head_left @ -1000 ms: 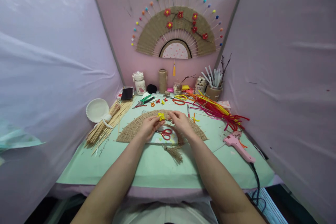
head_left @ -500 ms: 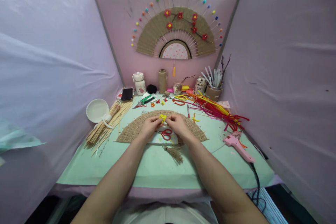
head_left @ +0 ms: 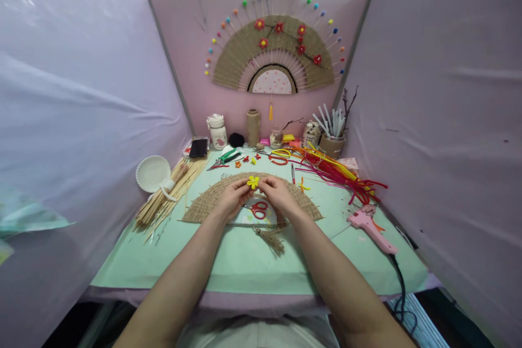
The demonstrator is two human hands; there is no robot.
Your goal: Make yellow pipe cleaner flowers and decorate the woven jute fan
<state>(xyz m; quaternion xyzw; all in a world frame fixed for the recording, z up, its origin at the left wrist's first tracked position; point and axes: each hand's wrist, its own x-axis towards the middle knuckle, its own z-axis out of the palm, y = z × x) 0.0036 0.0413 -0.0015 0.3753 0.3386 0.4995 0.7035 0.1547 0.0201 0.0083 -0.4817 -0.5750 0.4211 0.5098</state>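
Between my fingertips is a small yellow flower [head_left: 253, 182], its petals facing me. My left hand [head_left: 235, 197] pinches it from the left, and my right hand [head_left: 276, 193] grips its right side with thumb and finger. Both hands are above a woven straw fan [head_left: 207, 198] lying flat on the green tabletop. Red-handled scissors [head_left: 258, 209] rest on the fan's pale lower panel, below my hands. A straw tassel [head_left: 269, 240] hangs off the fan's lower edge toward me.
A pink glue gun [head_left: 373, 229] with a black cord lies at right, near red and yellow pipe cleaners [head_left: 338, 166]. Bundled straw sticks [head_left: 167, 193] and a white dish [head_left: 153, 173] are at left. Green-handled pliers [head_left: 225, 157] lie behind the fan. A decorated fan [head_left: 232, 60] hangs on the back wall.
The yellow flower has turned to face the camera more, showing its petals spread and rounder. Both hands stay in nearly the same place; the view has tilted slightly.
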